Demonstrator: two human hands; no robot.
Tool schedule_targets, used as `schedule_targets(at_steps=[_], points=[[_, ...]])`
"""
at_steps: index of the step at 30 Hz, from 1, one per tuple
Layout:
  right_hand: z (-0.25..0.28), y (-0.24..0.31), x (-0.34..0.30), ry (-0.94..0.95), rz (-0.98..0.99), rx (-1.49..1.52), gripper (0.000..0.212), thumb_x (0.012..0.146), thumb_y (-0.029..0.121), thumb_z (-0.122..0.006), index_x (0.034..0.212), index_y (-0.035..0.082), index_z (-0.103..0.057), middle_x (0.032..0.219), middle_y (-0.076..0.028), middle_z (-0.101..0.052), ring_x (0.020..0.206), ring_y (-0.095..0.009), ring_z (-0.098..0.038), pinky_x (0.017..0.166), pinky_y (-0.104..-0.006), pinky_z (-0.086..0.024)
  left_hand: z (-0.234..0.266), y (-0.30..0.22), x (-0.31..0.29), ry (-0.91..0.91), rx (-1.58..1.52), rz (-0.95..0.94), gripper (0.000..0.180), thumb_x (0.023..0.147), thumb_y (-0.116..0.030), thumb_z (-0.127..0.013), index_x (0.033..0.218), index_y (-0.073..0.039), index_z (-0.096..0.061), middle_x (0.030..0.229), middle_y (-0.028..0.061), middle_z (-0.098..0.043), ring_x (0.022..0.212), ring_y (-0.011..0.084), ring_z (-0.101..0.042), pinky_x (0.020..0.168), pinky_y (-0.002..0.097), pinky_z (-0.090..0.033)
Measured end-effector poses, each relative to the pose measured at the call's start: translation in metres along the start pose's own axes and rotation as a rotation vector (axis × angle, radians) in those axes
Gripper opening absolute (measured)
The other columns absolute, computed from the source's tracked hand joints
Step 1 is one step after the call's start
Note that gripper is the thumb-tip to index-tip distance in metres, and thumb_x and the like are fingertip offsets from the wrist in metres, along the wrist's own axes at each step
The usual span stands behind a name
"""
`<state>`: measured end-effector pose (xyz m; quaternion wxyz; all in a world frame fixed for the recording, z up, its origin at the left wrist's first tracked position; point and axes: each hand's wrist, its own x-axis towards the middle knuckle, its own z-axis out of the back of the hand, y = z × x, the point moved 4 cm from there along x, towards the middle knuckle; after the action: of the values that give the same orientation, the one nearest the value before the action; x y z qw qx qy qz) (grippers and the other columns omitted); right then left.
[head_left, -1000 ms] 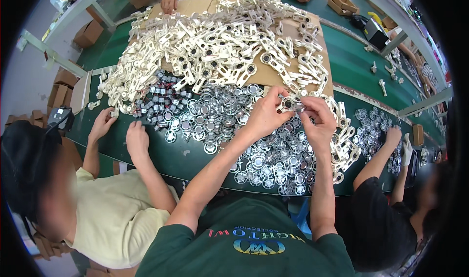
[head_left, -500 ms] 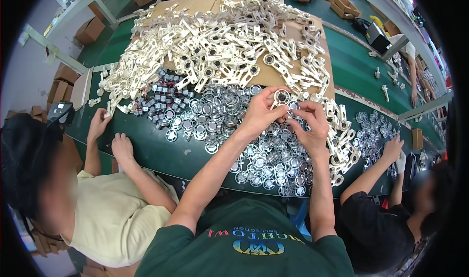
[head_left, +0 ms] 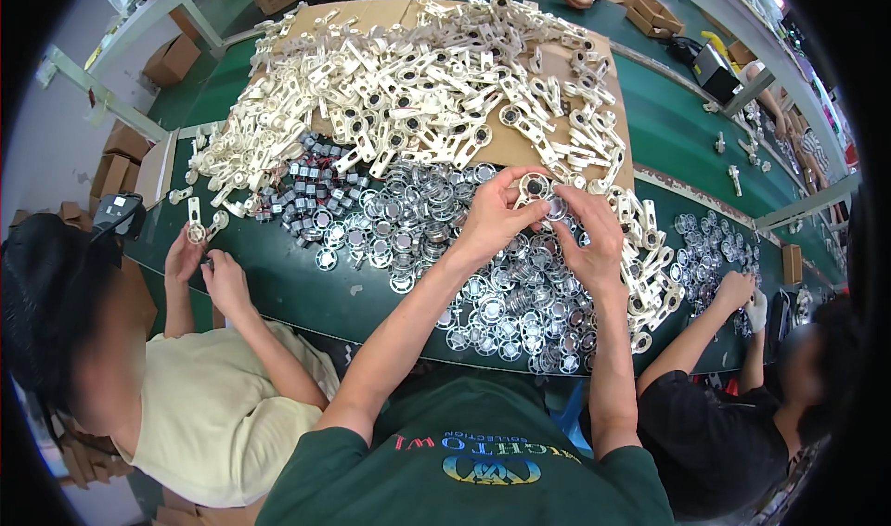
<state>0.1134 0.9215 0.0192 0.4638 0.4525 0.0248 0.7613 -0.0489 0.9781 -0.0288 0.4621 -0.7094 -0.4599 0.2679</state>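
Observation:
My left hand (head_left: 497, 218) is closed on a white plastic housing (head_left: 534, 186) with a round end and a dark centre. Close against it, my right hand (head_left: 596, 234) pinches a round silver, ring-like part (head_left: 557, 208) between thumb and fingers. The two parts are side by side or touching; the fingers hide the exact contact. Beneath both hands spreads a heap of similar silver round parts (head_left: 520, 294). Beyond them lies a big pile of white plastic housings (head_left: 399, 81), partly on cardboard.
Small dark motor-like blocks (head_left: 311, 178) are heaped left of the silver parts. At left, a co-worker's hands (head_left: 227, 285) handle a white housing (head_left: 195, 224). Another co-worker's hand (head_left: 735, 289) reaches into clear or silver parts (head_left: 710, 248) at right. A metal frame post (head_left: 807, 201) stands at right.
My right fingers have shifted slightly around the silver part, while my left hand stays nearly still. The left co-worker has lifted a white housing; the right co-worker's hand has moved nearer their body.

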Motion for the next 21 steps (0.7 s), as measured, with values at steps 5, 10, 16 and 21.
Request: schedule_targets(at_steps=[5,10,16,21], points=[[-0.005,0.010,0.001,-0.015,-0.171,0.035,0.055,0.075,0.000,-0.088,0.127,0.002,-0.069,0.120,-0.015,-0.070,0.099,-0.029,-0.071,0.080,-0.0366,-0.059,0.001,0.004,0.001,-0.038,-0.048,-0.022,0.051,0.095,-0.001,-0.075,0.141,0.000,-0.054,0.111,0.0073,-0.074,0.094,0.0117,-0.071,0.079,0.0242,-0.060],[-0.003,0.005,0.006,-0.047,-0.119,-0.005,0.055,0.076,-0.005,-0.084,0.128,0.001,-0.069,0.113,-0.014,-0.075,0.096,-0.028,-0.071,0.081,-0.0362,-0.059,0.002,0.002,-0.001,-0.003,0.029,-0.011,0.049,0.097,-0.001,-0.073,0.142,-0.001,-0.055,0.108,0.0079,-0.074,0.092,0.0112,-0.071,0.077,0.0244,-0.060],[0.009,0.018,0.021,-0.030,0.045,0.038,0.061,0.072,-0.011,-0.079,0.130,0.006,-0.069,0.117,-0.011,-0.075,0.102,-0.029,-0.070,0.087,-0.0394,-0.057,-0.005,-0.006,-0.006,0.043,0.161,0.018,0.055,0.092,0.008,-0.060,0.146,-0.001,-0.055,0.105,0.0073,-0.075,0.083,0.0110,-0.071,0.071,0.0251,-0.058],[0.003,0.014,0.025,0.175,0.076,-0.010,0.064,0.071,-0.013,-0.076,0.131,0.010,-0.071,0.113,-0.007,-0.077,0.103,-0.030,-0.070,0.084,-0.0392,-0.059,-0.006,-0.011,-0.012,0.132,0.185,0.088,0.050,0.096,0.007,-0.055,0.145,-0.003,-0.056,0.100,0.0044,-0.073,0.085,0.0097,-0.070,0.071,0.0254,-0.058]])
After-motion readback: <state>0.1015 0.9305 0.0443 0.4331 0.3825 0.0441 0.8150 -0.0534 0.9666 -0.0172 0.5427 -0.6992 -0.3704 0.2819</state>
